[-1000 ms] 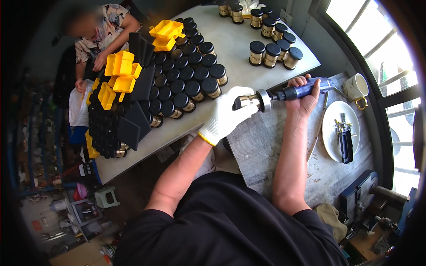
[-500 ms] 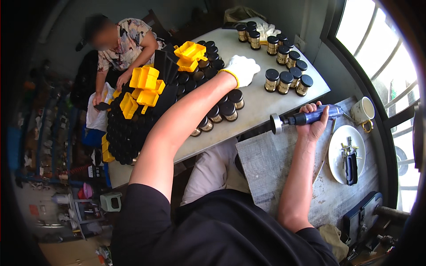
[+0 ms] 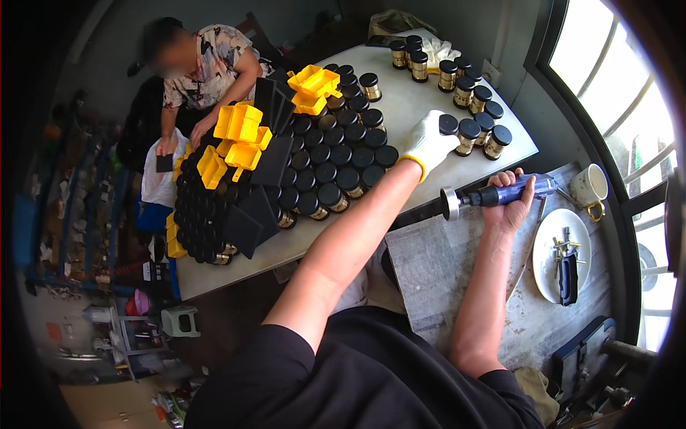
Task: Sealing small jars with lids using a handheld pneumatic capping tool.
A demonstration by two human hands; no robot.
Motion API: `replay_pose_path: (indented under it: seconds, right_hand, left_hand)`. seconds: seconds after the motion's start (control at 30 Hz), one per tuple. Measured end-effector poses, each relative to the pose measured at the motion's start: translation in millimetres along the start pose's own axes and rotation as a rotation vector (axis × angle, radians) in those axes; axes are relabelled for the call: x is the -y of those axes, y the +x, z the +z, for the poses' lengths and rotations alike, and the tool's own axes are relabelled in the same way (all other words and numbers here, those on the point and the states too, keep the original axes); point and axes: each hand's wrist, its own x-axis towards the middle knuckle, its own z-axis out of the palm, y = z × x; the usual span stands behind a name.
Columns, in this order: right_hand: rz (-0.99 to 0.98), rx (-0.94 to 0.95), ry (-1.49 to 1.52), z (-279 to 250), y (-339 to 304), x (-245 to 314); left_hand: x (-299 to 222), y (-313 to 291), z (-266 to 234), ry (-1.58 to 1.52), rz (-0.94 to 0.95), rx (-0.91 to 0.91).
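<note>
My left hand [image 3: 431, 145], in a white knitted glove with a yellow cuff, reaches across the table. Its fingers are around a short jar [image 3: 448, 124] with a black cap, whose body is mostly hidden by the glove. Right beside it stand more black-capped jars with gold-coloured bodies, such as one jar [image 3: 468, 134] and another [image 3: 496, 143]. Bare and palm up, my right hand [image 3: 506, 209] grips a blue handheld power driver [image 3: 509, 191]. A round metal cup [image 3: 450, 204] sits on the driver's tip, which points left above the gap by the grey board.
A dense group of black-capped jars [image 3: 341, 155] covers the table's left, with yellow plastic boxes [image 3: 239, 123] and black flat pieces [image 3: 271, 156] on top. A co-worker [image 3: 214, 64] sits at the far left. On the grey board [image 3: 436, 264] are a white plate [image 3: 544, 272] and a mug [image 3: 589, 183].
My left hand has moved right, from the large group's edge to the smaller group, and now closes around a jar. My right hand keeps holding the driver in nearly the same place.
</note>
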Motion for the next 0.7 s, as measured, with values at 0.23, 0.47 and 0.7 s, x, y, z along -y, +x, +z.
replay_pose_path:
  seconds: [0.23,0.47,0.7]
  right_hand:
    - [0.025,0.02,0.057,-11,2,2]
    - [0.034,0.02,0.147,-6,1,3]
    - [0.058,0.014,0.12,-4,2,-1]
  left_hand:
    - [11,-34,18,-0.238,-0.067,-0.183]
    - [-31,-122,-46,-0.428,-0.002,-0.056]
    - [-33,-143,-61,0.25,0.193,0.264]
